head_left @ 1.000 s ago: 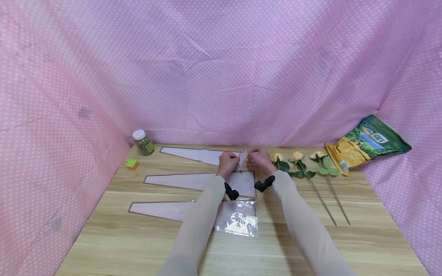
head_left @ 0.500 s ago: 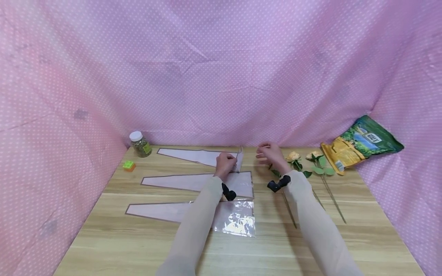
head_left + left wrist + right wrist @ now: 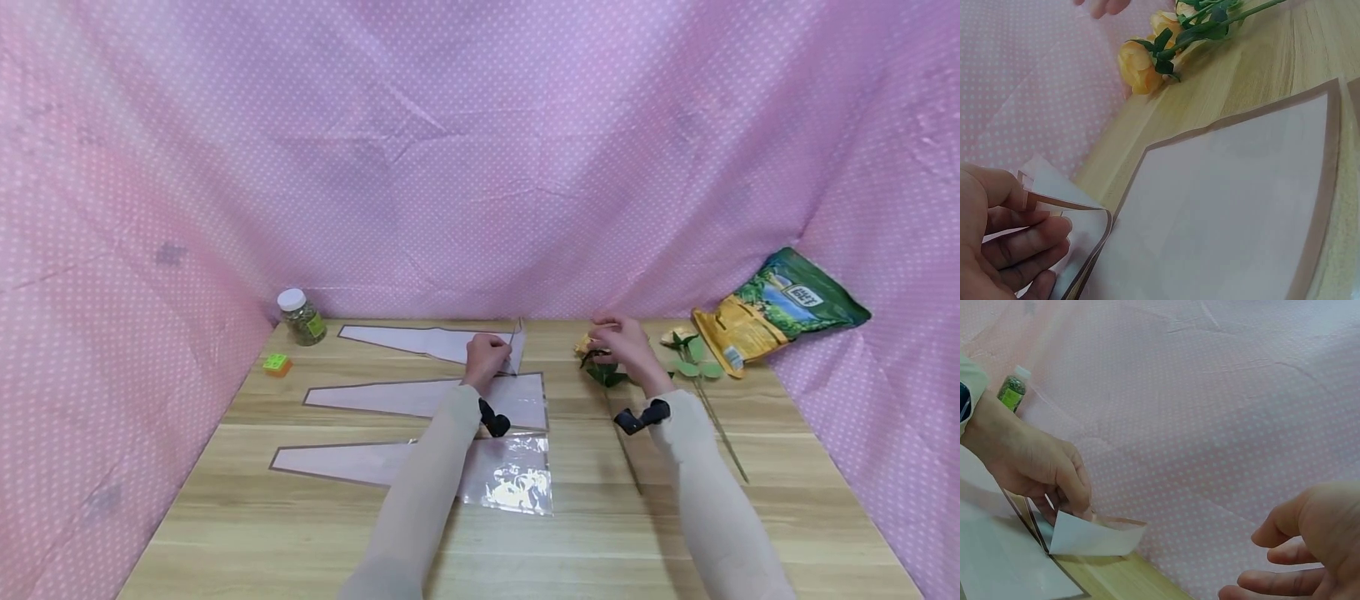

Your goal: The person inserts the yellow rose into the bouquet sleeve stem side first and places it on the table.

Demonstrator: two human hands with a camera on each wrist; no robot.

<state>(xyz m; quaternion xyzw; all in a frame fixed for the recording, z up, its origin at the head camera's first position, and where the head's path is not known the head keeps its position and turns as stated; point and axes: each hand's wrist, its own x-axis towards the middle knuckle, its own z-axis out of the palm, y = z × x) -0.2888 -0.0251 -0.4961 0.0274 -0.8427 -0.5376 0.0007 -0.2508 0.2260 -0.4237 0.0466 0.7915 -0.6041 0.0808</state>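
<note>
My left hand [image 3: 486,362] pinches the wide mouth end of the farthest pale flower sleeve [image 3: 408,338], which has a brown border and tapers to the left. In the left wrist view the mouth's edge [image 3: 1060,201] stands up and apart between thumb and fingers. My right hand [image 3: 628,354] hovers over the artificial roses with its fingers spread and loosely bent, holding nothing. A yellow rose [image 3: 582,344] shows just left of it, and another rose [image 3: 677,335] lies to its right. The hand and sleeve hide most of the middle rose in the head view.
Two more flower sleeves, a middle one [image 3: 382,395] and a near one [image 3: 337,460], lie flat on the wooden table [image 3: 225,525]. At the back left stand a white-capped jar [image 3: 302,318] and a small green-and-orange block [image 3: 277,365]. A green-and-yellow bag [image 3: 783,308] leans against the curtain [image 3: 480,167].
My right hand has moved away from the sleeve's mouth, rightward to over the roses. My left hand still grips the sleeve's edge. The head view has shifted slightly.
</note>
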